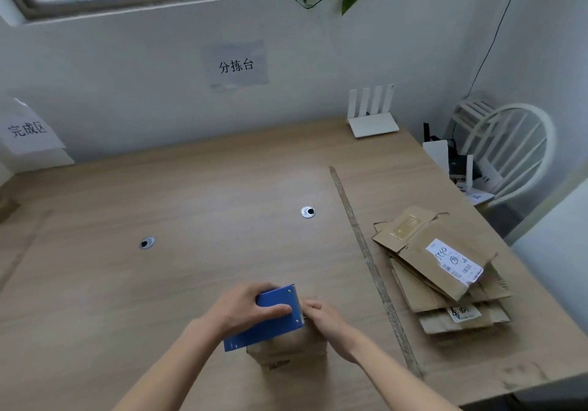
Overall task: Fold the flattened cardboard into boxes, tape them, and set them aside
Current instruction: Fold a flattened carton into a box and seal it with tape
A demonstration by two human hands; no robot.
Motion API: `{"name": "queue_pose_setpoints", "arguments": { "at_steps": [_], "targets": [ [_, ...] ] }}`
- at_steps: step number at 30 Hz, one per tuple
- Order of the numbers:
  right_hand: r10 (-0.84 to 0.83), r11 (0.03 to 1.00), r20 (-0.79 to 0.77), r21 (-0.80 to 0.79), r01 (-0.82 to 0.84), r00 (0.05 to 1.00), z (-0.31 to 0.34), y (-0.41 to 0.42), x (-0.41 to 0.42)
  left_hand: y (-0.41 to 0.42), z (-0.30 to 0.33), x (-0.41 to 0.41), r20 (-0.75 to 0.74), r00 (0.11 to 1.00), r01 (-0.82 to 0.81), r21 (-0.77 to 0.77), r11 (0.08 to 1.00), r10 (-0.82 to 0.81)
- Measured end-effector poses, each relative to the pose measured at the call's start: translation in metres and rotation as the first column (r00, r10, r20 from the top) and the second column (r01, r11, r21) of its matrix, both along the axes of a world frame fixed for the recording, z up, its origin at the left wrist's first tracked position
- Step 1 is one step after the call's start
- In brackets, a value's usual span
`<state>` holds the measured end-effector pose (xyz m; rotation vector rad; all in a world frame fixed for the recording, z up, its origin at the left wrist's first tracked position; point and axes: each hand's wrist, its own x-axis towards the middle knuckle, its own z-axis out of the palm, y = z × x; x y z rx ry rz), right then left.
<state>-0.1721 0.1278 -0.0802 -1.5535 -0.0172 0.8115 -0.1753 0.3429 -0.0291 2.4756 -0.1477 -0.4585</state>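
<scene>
A small brown cardboard box (286, 352) stands on the wooden table (191, 220) near its front edge, mostly hidden by my hands. My left hand (245, 307) grips a blue tape dispenser (270, 318) that lies across the top of the box. My right hand (321, 317) has its fingers curled at the box's top right edge, right beside the dispenser's toothed end. Whether it pinches tape or the box flap is not visible. A stack of flattened cardboard (442, 270) lies on the table to the right.
A long strip of tape (366, 251) runs across the table between the box and the cardboard stack. Two cable grommets (307, 212) sit mid-table. A white router (372, 118) stands at the back right. A white chair (509, 150) stands off the right edge.
</scene>
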Motion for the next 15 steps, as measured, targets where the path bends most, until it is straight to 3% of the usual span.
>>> {"name": "queue_pose_setpoints", "arguments": {
  "at_steps": [8,13,15],
  "targets": [
    [0.081,0.997,-0.01,-0.004,-0.081,0.997,0.0,-0.0008,0.002,-0.0021,0.0026,-0.002,0.018,0.999,0.044,0.053,0.998,-0.045],
    [-0.077,0.995,-0.007,0.059,0.077,0.997,-0.0056,-0.0033,0.0022,-0.0003,0.0023,-0.0055,0.029,0.999,0.041,0.054,0.998,-0.043],
    [-0.053,0.996,-0.013,0.075,0.053,0.999,-0.0055,-0.0032,0.0013,0.0013,0.0021,-0.0069,0.03,0.999,0.027,0.051,0.998,-0.029]
  ]
}}
